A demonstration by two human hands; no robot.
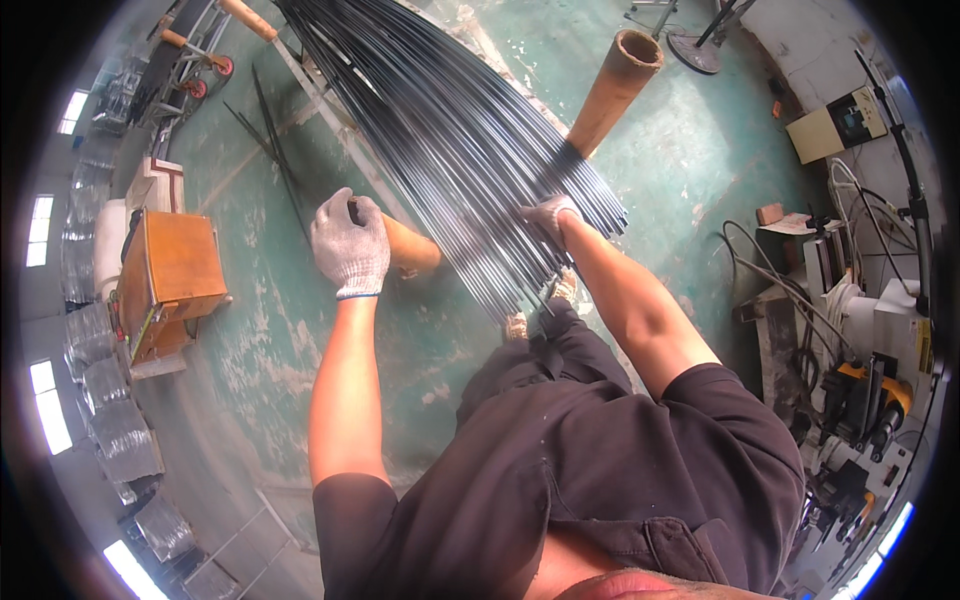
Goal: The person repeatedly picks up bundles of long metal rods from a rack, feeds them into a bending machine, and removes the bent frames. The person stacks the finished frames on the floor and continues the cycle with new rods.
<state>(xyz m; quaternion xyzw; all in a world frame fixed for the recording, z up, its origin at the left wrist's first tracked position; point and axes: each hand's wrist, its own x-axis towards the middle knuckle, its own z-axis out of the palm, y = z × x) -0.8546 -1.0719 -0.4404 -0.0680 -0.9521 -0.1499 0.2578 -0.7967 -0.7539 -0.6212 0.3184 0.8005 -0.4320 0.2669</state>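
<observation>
Steel rods are steadied by two gloved hands over a green workshop floor.

Long, thin, dark rods are seen fanned in a loose bundle that runs from the upper left down to cut ends just in front of the person's shoes. The right hand is laid on the bundle near those ends, its fingers spread over the rods; how tightly it closes cannot be told. The left hand is clenched around a brown tube that passes under the bundle, and a second brown tube is seen beyond it. The hands are held apart. Such rods are judged heavy together, springy singly and slick, and best gripped near the ends. An orange cabinet is seen to the left.
</observation>
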